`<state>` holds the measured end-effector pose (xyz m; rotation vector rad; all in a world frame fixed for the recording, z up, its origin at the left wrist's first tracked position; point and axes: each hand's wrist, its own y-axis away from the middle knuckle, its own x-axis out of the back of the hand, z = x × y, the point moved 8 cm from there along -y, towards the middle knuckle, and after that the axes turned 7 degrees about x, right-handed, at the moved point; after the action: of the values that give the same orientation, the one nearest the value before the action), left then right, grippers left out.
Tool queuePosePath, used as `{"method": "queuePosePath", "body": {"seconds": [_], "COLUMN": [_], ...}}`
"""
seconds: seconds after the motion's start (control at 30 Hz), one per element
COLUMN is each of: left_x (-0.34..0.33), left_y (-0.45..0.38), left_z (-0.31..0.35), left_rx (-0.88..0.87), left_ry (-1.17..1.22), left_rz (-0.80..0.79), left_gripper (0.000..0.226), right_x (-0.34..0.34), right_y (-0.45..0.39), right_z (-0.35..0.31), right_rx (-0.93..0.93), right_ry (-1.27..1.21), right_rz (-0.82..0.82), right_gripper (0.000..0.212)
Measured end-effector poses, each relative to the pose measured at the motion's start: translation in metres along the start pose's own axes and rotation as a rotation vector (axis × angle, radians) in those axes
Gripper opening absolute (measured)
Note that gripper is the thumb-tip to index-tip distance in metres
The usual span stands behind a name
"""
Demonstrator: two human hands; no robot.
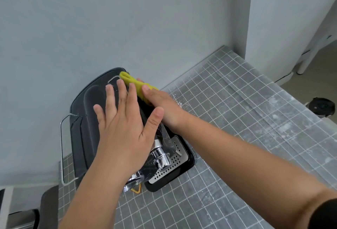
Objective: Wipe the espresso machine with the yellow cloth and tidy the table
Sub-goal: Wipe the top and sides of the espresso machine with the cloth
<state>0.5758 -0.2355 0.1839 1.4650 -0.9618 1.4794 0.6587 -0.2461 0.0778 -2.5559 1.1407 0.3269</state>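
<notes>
Espresso machine (87, 119): black body, standing on the tabletop (237, 119) close to the grey wall (91, 19), seen from above. Chrome brew group (160, 157) at its front, over a perforated drip tray (177, 155) in a black surround. A wire rail (63, 146) runs along the left edge of the top.

Yellow cloth (134, 83): bunched, lying on the machine's upper right edge near the back corner. Right hand (164, 106) presses on it, fingers (145, 88) mostly straight, laid over the cloth; whether the thumb hooks under it cannot be told.

Left hand (124, 119): flat on the machine's top, fingers spread wide, holding nothing. Judged to be bracing the body while the right side is wiped.

Stage: wiping under way; tidying of the tabletop judged not yet started, since white dust and crumbs (179, 103) lie on the grid mat just right of the machine.

Risks, judged:
1. Sideways push from the right hand could slide the machine toward the wall if the brace lifts.
2. Loose cloth end could snag on the wire rail.
3. A downward stroke could knock the brew group or unseat the tray.

Containers: drip tray shows no visible liquid; contents below the grate hidden. A round black object (321, 106) sits beyond the tabletop's far right edge; what it is or holds cannot be told.
</notes>
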Motion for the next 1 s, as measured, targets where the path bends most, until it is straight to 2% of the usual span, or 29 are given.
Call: {"method": "queuePosePath", "body": {"seconds": [0.13, 0.27, 0.33, 0.47, 0.57, 0.63, 0.73, 0.87, 1.0], "left_x": [0.0, 0.001, 0.002, 0.003, 0.003, 0.003, 0.002, 0.0, 0.001], "left_y": [-0.001, 0.001, 0.002, 0.001, 0.0, 0.001, 0.001, -0.002, 0.002], "left_z": [0.002, 0.003, 0.003, 0.003, 0.002, 0.003, 0.002, 0.001, 0.001], "left_rx": [0.004, 0.007, 0.008, 0.013, 0.018, 0.015, 0.02, 0.021, 0.019], "left_ry": [-0.038, -0.057, -0.061, -0.079, -0.078, -0.073, -0.055, -0.057, -0.014], "left_rz": [-0.008, -0.014, -0.015, -0.017, -0.016, -0.02, -0.025, -0.026, -0.009], "left_gripper": [0.098, 0.097, 0.097, 0.097, 0.098, 0.098, 0.096, 0.094, 0.094], "right_x": [0.003, 0.011, 0.015, 0.015, 0.001, -0.003, -0.005, -0.003, -0.005], "right_y": [-0.013, -0.029, -0.036, -0.041, -0.054, -0.061, -0.044, -0.009, 0.031], "right_z": [-0.008, 0.02, 0.036, 0.007, -0.018, -0.02, -0.018, -0.006, -0.009], "right_rx": [0.044, -0.131, -0.156, -0.108, -0.04, -0.017, 0.105, 0.035, 0.025], "right_ry": [0.029, 0.061, 0.076, 0.074, 0.068, 0.124, 0.225, 0.259, 0.159], "right_rz": [0.022, 0.034, 0.027, -0.026, -0.121, -0.111, -0.077, -0.031, -0.007], "right_gripper": [0.049, 0.061, 0.06, 0.045, 0.045, 0.047, 0.047, 0.062, 0.061]}}
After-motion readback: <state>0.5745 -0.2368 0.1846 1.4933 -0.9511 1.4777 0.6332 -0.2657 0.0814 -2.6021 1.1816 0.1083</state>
